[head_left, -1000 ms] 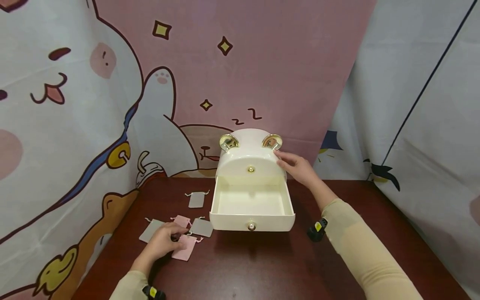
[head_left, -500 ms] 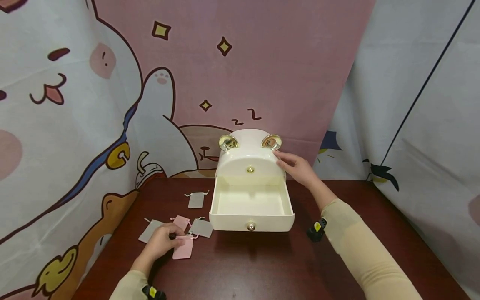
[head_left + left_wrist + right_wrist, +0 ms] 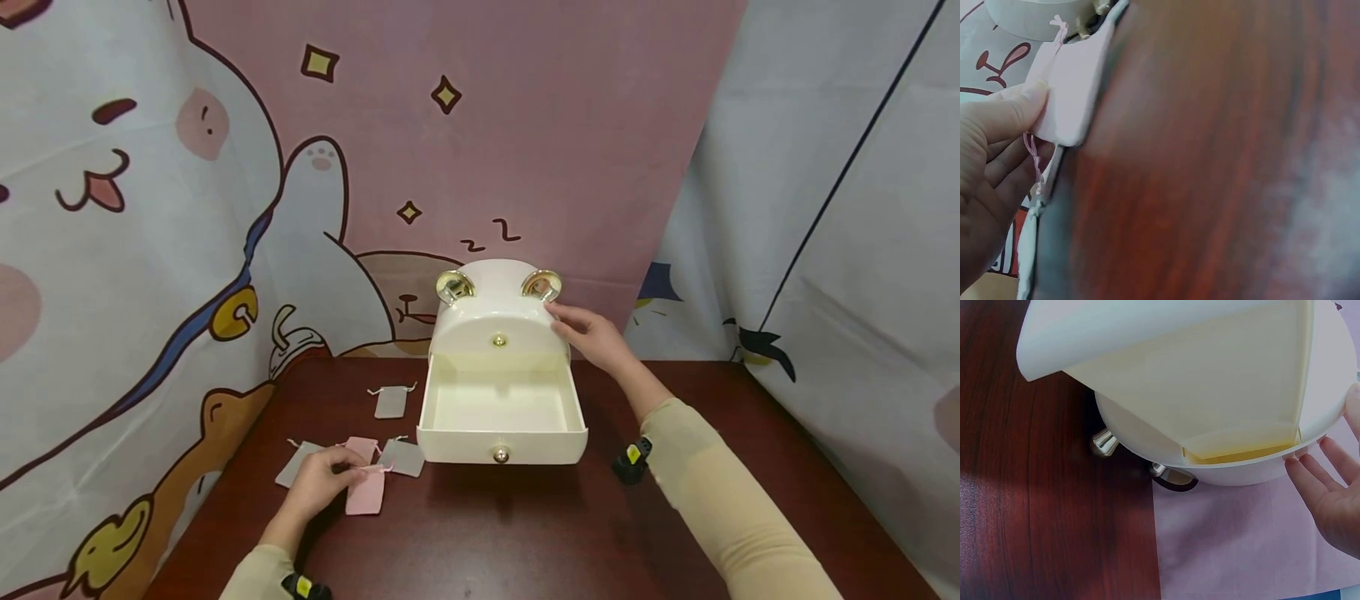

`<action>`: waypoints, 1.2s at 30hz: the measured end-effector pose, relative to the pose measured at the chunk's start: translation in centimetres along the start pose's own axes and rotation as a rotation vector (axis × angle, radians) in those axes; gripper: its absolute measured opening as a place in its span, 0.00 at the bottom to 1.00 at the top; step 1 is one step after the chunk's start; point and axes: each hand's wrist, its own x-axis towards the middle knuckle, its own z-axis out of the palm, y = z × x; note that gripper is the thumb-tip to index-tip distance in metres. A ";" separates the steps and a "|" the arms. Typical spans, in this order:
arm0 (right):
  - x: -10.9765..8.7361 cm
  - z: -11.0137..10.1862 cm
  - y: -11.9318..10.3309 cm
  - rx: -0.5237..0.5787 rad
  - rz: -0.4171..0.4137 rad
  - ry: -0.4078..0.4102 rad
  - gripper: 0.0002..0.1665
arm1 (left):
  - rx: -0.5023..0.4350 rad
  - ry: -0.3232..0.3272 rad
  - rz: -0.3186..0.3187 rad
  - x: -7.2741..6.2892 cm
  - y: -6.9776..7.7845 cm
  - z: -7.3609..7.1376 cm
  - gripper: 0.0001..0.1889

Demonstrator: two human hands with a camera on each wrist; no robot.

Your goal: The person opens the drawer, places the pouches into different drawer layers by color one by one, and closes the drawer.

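My left hand (image 3: 321, 483) pinches a small pink drawstring pouch (image 3: 366, 493) by its upper end, thumb on the near face. In the left wrist view the pouch (image 3: 1075, 90) hangs from the thumb and fingers. Beneath and around it lie another pink pouch (image 3: 362, 448) and grey pouches (image 3: 402, 458). A cream storage box (image 3: 491, 310) with two gold ear-like rounds has its lower drawer (image 3: 459, 447) pulled out, bare inside. My right hand (image 3: 600, 340) touches the box's upper right side with extended fingers; the right wrist view shows fingertips (image 3: 1294, 465) at the box's edge.
Another grey pouch (image 3: 391, 402) lies left of the box, and one more (image 3: 296, 465) sits behind my left hand. The dark red-brown table (image 3: 525, 542) ends at a cartoon-printed cloth backdrop (image 3: 570, 150) behind the box. The drawer juts out toward me.
My left hand has drawn the front pink pouch slightly up and back, and the pouch has turned straighter toward me. The right hand stays at the box.
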 end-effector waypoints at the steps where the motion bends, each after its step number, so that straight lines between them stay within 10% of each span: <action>1: 0.0 0.0 0.0 0.000 0.001 0.000 0.31 | -0.010 0.007 0.014 0.0 0.1 -0.1 0.10; 14: 0.0 0.0 0.1 0.011 0.003 -0.002 0.31 | -0.180 0.019 -0.070 1.3 3.4 -2.4 0.07; 36: 0.0 0.0 -0.1 0.001 0.009 -0.001 0.31 | -0.195 0.181 0.108 5.6 11.4 -5.5 0.06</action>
